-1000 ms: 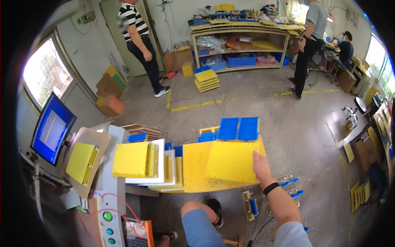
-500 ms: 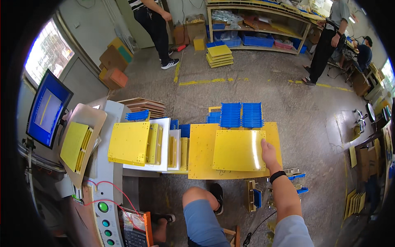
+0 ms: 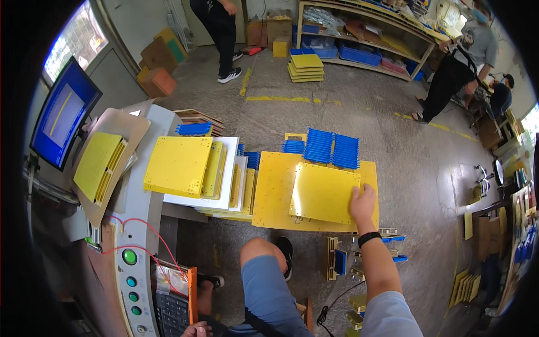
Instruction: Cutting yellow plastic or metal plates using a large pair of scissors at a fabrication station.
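A yellow panel [image 3: 324,191] with small holes lies on a larger yellow board [image 3: 269,188]. My right hand [image 3: 363,203] rests at the panel's right edge, its visible fingers extended and the thumb beside that edge. At the lower edge of the picture, my left hand [image 3: 197,330] shows only in part, with curled fingers next to the orange edge [image 3: 192,297] by the keyboard [image 3: 171,314]. What those fingers hold, if anything, is hidden. Blue slotted strips [image 3: 318,146] stand along the far side of the board.
Stacked yellow panels [image 3: 177,165] with white sheets stand left of the board, beside a grey machine with green buttons [image 3: 129,256]. A monitor [image 3: 64,115] is at far left. Blue-and-brass fixtures [image 3: 335,258] stand below the board. Two people stand across the floor; another sits farther right.
My left hand has come into view at the bottom. The fingers of my right hand now show more at the panel's right edge. The whole view has shifted and tilted slightly.
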Demonstrator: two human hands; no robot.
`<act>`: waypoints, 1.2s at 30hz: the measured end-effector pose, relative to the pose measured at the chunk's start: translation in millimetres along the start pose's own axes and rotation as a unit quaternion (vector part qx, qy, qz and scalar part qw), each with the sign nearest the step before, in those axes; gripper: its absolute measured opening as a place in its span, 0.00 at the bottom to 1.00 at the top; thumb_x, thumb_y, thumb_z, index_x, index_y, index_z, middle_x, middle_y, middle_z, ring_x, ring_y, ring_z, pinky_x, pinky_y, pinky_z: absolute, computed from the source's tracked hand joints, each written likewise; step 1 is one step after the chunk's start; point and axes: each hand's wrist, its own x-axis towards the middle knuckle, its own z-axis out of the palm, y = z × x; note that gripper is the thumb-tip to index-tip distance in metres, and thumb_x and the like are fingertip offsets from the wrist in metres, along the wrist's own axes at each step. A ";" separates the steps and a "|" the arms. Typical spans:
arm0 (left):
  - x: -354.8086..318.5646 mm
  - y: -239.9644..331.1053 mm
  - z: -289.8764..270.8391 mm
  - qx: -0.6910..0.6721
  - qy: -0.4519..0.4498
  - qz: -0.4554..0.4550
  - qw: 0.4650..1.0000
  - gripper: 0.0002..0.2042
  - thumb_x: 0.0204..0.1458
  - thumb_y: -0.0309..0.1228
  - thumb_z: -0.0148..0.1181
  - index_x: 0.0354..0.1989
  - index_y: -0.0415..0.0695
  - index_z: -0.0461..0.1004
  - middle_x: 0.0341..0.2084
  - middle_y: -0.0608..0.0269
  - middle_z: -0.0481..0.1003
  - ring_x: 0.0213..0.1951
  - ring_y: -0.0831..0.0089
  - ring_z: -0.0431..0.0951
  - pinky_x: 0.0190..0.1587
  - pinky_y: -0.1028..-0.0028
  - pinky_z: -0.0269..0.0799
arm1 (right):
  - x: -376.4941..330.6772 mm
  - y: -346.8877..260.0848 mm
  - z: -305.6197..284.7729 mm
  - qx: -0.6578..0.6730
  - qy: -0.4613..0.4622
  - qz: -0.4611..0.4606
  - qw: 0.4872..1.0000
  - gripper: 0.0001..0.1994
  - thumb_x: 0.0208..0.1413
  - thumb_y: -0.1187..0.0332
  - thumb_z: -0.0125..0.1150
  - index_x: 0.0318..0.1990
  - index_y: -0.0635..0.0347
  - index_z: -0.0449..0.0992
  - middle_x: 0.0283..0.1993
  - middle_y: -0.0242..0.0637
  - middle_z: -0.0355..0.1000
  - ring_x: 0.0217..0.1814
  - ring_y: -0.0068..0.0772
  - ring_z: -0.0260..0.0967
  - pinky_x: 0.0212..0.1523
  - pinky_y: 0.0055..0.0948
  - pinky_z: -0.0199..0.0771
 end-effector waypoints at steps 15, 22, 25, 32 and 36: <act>-82.6 -56.7 -54.0 0.216 0.196 0.194 0.937 0.10 0.62 0.29 0.60 0.45 0.35 0.79 0.38 0.50 0.80 0.40 0.61 0.80 0.45 0.67 0.74 | -93.3 -37.6 8.4 -0.110 -0.117 -0.239 0.958 0.34 0.59 0.52 0.62 0.65 0.69 0.65 0.70 0.57 0.62 0.75 0.56 0.54 0.73 0.59 0.49; -161.7 -212.9 -84.9 0.099 0.323 0.076 0.938 0.08 0.62 0.28 0.59 0.44 0.35 0.79 0.39 0.47 0.81 0.43 0.57 0.80 0.49 0.65 0.74 | -117.1 -49.8 -5.0 0.001 -0.087 -0.319 0.944 0.29 0.55 0.58 0.67 0.57 0.74 0.71 0.59 0.62 0.70 0.64 0.62 0.66 0.67 0.50 0.62; -183.0 -317.6 -82.9 0.131 0.283 -0.077 0.947 0.10 0.62 0.28 0.58 0.49 0.37 0.77 0.43 0.43 0.79 0.47 0.59 0.79 0.52 0.66 0.74 | -147.7 -71.1 -12.9 0.022 -0.162 -0.374 0.913 0.27 0.55 0.59 0.67 0.55 0.73 0.73 0.57 0.62 0.72 0.62 0.62 0.67 0.65 0.48 0.65; -166.3 -346.9 -49.2 0.095 0.232 -0.161 0.954 0.11 0.62 0.27 0.59 0.50 0.37 0.76 0.45 0.43 0.79 0.49 0.60 0.79 0.53 0.66 0.73 | -225.5 -66.6 -28.7 -0.004 -0.332 -0.443 0.833 0.25 0.57 0.58 0.66 0.54 0.71 0.75 0.53 0.59 0.75 0.58 0.58 0.72 0.61 0.45 0.70; -157.3 -341.5 -46.5 0.068 0.237 -0.170 0.954 0.11 0.62 0.26 0.59 0.51 0.37 0.76 0.46 0.43 0.78 0.49 0.60 0.78 0.53 0.66 0.73 | -252.3 -71.2 -51.8 -0.121 -0.450 -0.325 0.823 0.25 0.57 0.54 0.66 0.52 0.69 0.77 0.55 0.56 0.75 0.60 0.57 0.72 0.62 0.43 0.71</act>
